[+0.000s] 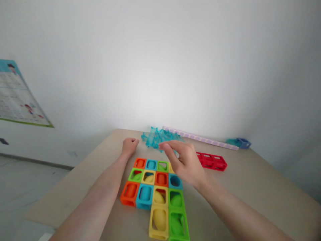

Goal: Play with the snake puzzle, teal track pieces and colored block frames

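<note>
A block of joined hollow cubes in orange, blue, green, yellow and red lies on the tan table in front of me. My right hand hovers over its far right corner, fingers stretched out toward the left, holding nothing. My left hand rests on the table just beyond the cubes' far left corner, fingers curled in loosely with nothing visible in them. A crumpled clear blue bag lies just past both hands.
A row of red hollow cubes lies to the right of my right hand. A long pale purple strip runs along the wall, with a blue cube piece at its right end. A poster hangs on the left wall.
</note>
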The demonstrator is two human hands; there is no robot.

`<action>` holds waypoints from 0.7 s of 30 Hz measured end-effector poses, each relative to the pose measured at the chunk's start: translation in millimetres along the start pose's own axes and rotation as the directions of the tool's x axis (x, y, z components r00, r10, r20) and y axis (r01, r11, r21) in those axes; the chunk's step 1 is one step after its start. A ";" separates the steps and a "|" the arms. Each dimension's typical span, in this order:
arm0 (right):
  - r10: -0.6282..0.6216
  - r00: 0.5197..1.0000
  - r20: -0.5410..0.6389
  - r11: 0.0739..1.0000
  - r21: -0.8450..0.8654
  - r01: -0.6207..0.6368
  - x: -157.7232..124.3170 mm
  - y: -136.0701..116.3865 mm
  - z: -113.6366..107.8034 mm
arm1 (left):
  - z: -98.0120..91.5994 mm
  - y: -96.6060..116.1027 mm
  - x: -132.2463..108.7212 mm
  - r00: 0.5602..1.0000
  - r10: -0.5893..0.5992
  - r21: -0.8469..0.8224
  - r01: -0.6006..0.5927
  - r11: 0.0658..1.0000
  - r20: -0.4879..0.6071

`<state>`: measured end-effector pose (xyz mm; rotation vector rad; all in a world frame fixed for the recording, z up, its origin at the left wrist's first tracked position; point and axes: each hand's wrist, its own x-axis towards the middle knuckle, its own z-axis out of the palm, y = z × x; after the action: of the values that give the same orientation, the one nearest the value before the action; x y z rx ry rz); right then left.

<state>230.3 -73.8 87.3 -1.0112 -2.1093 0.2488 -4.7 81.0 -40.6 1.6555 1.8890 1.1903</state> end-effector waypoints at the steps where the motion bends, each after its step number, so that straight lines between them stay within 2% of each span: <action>1: 0.026 0.998 0.053 0.998 -0.060 -0.022 -4.0 8.4 7.5 | 0.2 0.6 0.8 1.000 0.008 0.000 -0.008 1.000 -0.016; 4: 0.040 0.976 0.214 0.981 -0.196 0.003 -10.4 23.3 31.8 | -2.5 0.9 -1.0 0.997 0.057 -0.019 -0.058 0.998 -0.043; 6: 0.045 0.962 0.269 0.973 -0.231 0.019 -8.0 26.7 44.0 | -7.2 0.3 -6.4 0.995 0.094 -0.058 -0.095 0.994 -0.025; 8: 0.060 0.960 0.273 0.971 -0.238 0.007 -2.7 28.0 53.6 | -13.0 0.4 -14.4 0.991 0.132 -0.104 -0.128 0.986 0.037; 10: 0.071 0.961 0.266 0.970 -0.244 -0.004 1.5 28.8 63.4 | -18.1 2.4 -23.0 0.968 0.186 -0.145 -0.163 0.976 0.168; 12: 0.083 0.956 0.282 0.963 -0.268 -0.005 2.6 29.8 74.0 | -22.3 6.6 -30.6 0.910 0.240 -0.179 -0.188 0.966 0.337; 14: 0.106 0.943 0.315 0.954 -0.298 -0.008 1.0 30.7 83.3 | -25.9 12.2 -36.1 0.818 0.276 -0.209 -0.195 0.958 0.504; 16: 0.132 0.933 0.334 0.946 -0.322 -0.018 -1.2 31.5 89.1 | -29.3 17.5 -39.1 0.684 0.315 -0.260 -0.186 0.948 0.658; 18: 0.145 0.931 0.336 0.942 -0.335 -0.026 -2.4 32.0 90.8 | -31.9 20.6 -39.8 0.561 0.360 -0.314 -0.181 0.932 0.746; 19: 0.148 0.931 0.333 0.940 -0.341 -0.028 -2.5 32.1 90.5 | -32.7 21.0 -39.7 0.529 0.382 -0.331 -0.194 0.924 0.758; 21: 0.149 0.930 0.336 0.937 -0.348 -0.025 -2.3 32.0 89.2 | -33.0 20.3 -38.9 0.531 0.426 -0.335 -0.263 0.905 0.732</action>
<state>186.2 -41.3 9.9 -1.3485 -2.4991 0.1208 -6.5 32.1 -15.6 2.0320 0.8695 0.5135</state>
